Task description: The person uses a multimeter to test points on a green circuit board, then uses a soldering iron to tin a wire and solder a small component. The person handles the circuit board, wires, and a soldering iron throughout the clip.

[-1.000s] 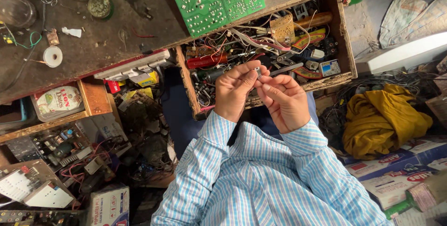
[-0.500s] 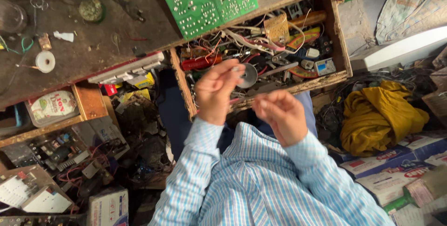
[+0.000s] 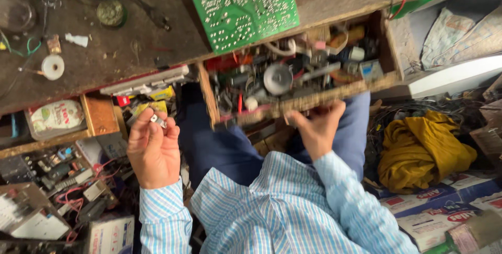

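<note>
We pinched the small silver metal part (image 3: 158,121) tight in our left hand (image 3: 152,152) while our half-curled right hand (image 3: 317,131) steadied the cluttered wooden drawer's (image 3: 306,97) front edge.

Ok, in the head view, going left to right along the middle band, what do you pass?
White tape roll → left hand pinching a small metal part → open wooden drawer of electronic parts → right hand at the drawer's front edge → yellow cloth.
</note>
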The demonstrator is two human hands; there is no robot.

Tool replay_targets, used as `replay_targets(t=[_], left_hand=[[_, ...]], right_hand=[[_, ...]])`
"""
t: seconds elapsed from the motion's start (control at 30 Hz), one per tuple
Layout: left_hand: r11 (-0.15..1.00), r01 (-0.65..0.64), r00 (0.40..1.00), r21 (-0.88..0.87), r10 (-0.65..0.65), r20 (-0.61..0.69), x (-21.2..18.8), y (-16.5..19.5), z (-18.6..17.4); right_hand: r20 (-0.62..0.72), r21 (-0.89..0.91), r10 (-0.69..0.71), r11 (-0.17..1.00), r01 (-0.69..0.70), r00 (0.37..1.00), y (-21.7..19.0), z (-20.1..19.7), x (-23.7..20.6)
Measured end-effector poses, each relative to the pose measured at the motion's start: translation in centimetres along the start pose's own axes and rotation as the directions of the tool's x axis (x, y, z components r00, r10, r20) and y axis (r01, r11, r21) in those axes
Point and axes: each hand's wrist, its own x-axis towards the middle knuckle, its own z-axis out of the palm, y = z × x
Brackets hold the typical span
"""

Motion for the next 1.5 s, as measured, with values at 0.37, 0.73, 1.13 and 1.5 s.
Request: replay_targets(t=[0.37,0.73,1.13,1.5], left_hand=[[0.985,-0.173,0.983,-0.022,0.171,-0.068,-1.5,6.4,-4.8],[0.957,-0.291,0.916,0.013,0.283,-0.285,-5.8,10.7,-14.0],[0.98,-0.169,0.964,-0.106,0.142,-0.225,1.5,6.7,-13.5],[0.974,-0.188,0.966,-0.129,0.159,-0.206,3.1,8.0,-14.5]], right_hand=[[0.079,-0.11,0.022,0.994,-0.013,0.997,1.6,7.7,6.1],[0.461,0.083,0.436,0.846,-0.527,0.773,0.5,16.9,6.6],[0.059,0.484,0.696,0.607,-0.63,0.716,-5.4,2.9,-8.4],[0.454,0.278,-0.226,0.955,0.104,0.862,-12.8,10.1,-4.7]])
